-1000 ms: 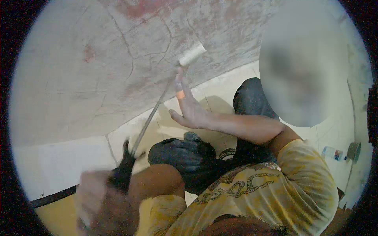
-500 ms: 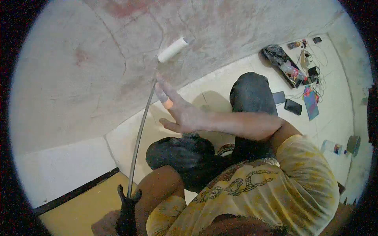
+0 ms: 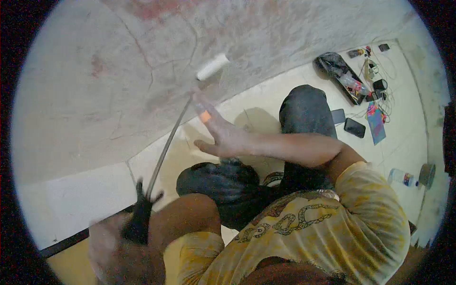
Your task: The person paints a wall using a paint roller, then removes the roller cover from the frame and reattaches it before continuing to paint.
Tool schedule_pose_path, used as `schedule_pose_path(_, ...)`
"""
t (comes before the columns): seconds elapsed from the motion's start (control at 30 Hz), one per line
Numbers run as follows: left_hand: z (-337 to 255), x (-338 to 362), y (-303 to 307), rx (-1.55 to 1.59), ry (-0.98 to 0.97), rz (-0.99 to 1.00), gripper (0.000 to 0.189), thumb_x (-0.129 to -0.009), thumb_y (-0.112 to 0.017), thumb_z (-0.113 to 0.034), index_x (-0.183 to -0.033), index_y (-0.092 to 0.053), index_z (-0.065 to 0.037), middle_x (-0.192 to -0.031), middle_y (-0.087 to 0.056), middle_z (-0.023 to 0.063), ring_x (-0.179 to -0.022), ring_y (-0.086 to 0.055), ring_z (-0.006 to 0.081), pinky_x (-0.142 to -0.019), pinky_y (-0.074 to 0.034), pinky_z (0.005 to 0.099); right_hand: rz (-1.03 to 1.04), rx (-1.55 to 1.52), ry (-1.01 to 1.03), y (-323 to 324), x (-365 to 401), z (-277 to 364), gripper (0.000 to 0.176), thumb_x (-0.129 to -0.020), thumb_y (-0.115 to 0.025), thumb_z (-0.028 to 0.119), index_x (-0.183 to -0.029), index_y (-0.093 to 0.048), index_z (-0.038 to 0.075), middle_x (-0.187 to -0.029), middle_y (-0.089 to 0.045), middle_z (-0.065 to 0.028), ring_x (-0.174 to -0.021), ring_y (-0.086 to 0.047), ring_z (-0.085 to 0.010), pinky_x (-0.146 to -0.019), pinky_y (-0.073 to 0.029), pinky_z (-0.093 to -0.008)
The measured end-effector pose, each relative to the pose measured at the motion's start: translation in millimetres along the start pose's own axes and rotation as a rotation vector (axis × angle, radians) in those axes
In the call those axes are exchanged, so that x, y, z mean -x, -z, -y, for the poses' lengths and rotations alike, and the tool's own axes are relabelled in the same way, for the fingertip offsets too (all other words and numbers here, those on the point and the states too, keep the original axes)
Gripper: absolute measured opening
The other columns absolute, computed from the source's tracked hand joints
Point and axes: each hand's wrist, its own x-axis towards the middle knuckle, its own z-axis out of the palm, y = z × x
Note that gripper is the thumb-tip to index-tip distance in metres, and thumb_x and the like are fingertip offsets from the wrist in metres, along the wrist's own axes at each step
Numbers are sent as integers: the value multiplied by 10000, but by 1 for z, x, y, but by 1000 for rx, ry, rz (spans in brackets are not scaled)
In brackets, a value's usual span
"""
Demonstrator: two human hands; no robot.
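A paint roller with a white sleeve [image 3: 212, 67] rests close against the grey, patchy wall. Its thin metal rod [image 3: 167, 143] runs down to a black forked handle [image 3: 138, 219] at the lower left. My left hand [image 3: 111, 244], blurred by motion, is closed around the lower end of that handle. My right hand [image 3: 223, 135] reaches toward the wall with fingers stretched and thumb apart, an orange band [image 3: 205, 116] on one finger. Its fingertips are right at the upper rod, below the roller sleeve.
On the tiled floor at right lie a black tray [image 3: 351, 90] with a plastic bottle [image 3: 354, 84], tangled cables [image 3: 387, 102], a dark phone [image 3: 354, 128] and a colourful sheet [image 3: 376, 124]. Another bottle [image 3: 400, 177] lies farther right. My bent knees [image 3: 306, 111] stand near the wall.
My left hand and the black handle have moved up and left, tilting the rod further. The roller sleeve has shifted slightly right and down. My right hand has barely moved.
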Motion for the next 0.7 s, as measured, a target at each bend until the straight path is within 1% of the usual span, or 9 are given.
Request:
schedule_pose_path(0.1, -33, 5, 14, -112, -61, 34, 225, -782, -566, -265, -659, -407, -163, -515, -386, -13, -410, -346, 132, -436, -292, 294, 23, -44, 174, 9, -7, 15, 1021, -854, -645, 178, -1494, 143, 64, -1539, 98, -285, -1430, 3, -457, -1164, -142, -457)
schedule_pose_path(0.17, -34, 5, 20, -146, -33, 38, 219, -783, -559, -269, -665, -406, -164, -521, -381, -16, -406, -336, 124, -435, -288, 290, 22, -32, 112, 6, -9, 11, 1016, -852, -645, 177, -1497, 132, 64, -1541, 78, -287, -1429, -16, -459, -1163, -151, -451)
schedule_pose_path(0.27, -8, -1, 25, -95, 113, -15, 211, -784, -548, -273, -674, -404, -166, -530, -374, -20, -400, -320, 113, -433, -281, 285, -25, 11, -34, -1, -5, 4, 1008, -852, -649, 186, -1495, 112, 39, -1541, 52, -290, -1432, -30, -450, -1162, -163, -436)
schedule_pose_path(0.3, 9, -5, 26, -32, 182, -41, 208, -784, -544, -275, -676, -403, -166, -532, -372, -22, -398, -315, 110, -432, -278, 283, -49, 30, -93, -6, -3, -3, 1005, -852, -651, 191, -1494, 105, 27, -1541, 44, -292, -1434, -32, -445, -1161, -166, -430)
schedule_pose_path(0.4, 60, -12, 14, 225, 344, -108, 200, -785, -534, -279, -685, -401, -168, -541, -365, -26, -392, -299, 99, -430, -272, 277, -172, 19, -159, -24, -2, -37, 1015, -833, -682, 238, -1476, 54, -33, -1519, 2, -327, -1419, -64, -467, -1170, -157, -450)
schedule_pose_path(0.43, 67, -11, 9, 259, 369, -126, 197, -785, -530, -281, -688, -401, -168, -544, -362, -28, -390, -294, 95, -430, -269, 275, -148, -34, -181, -20, -4, -35, 1016, -831, -684, 243, -1473, 51, -40, -1516, 5, -333, -1420, -50, -468, -1172, -151, -450)
schedule_pose_path(0.5, 73, -10, -2, 326, 341, -151, 205, -783, -532, -281, -679, -393, -172, -543, -364, -27, -386, -281, 92, -435, -264, 262, -102, -142, -228, -9, -4, -30, 1019, -829, -688, 252, -1468, 45, -53, -1511, 11, -345, -1422, -24, -470, -1175, -138, -450)
schedule_pose_path(0.6, 35, -2, -1, 136, 183, -120, 208, -800, -541, -295, -694, -423, -160, -576, -408, -18, -421, -329, 101, -446, -292, 273, -19, -93, -135, -7, -3, -9, 1003, -833, -673, 240, -1477, 44, -37, -1524, 38, -325, -1429, -1, -458, -1177, -125, -446)
schedule_pose_path(0.7, -22, 8, 15, -88, 3, -24, 215, -818, -549, -308, -710, -452, -149, -608, -452, -10, -457, -376, 110, -456, -321, 285, 124, 14, 106, 12, -4, 14, 967, -868, -636, 227, -1488, 64, -17, -1537, 16, -304, -1441, -1, -425, -1171, -137, -422)
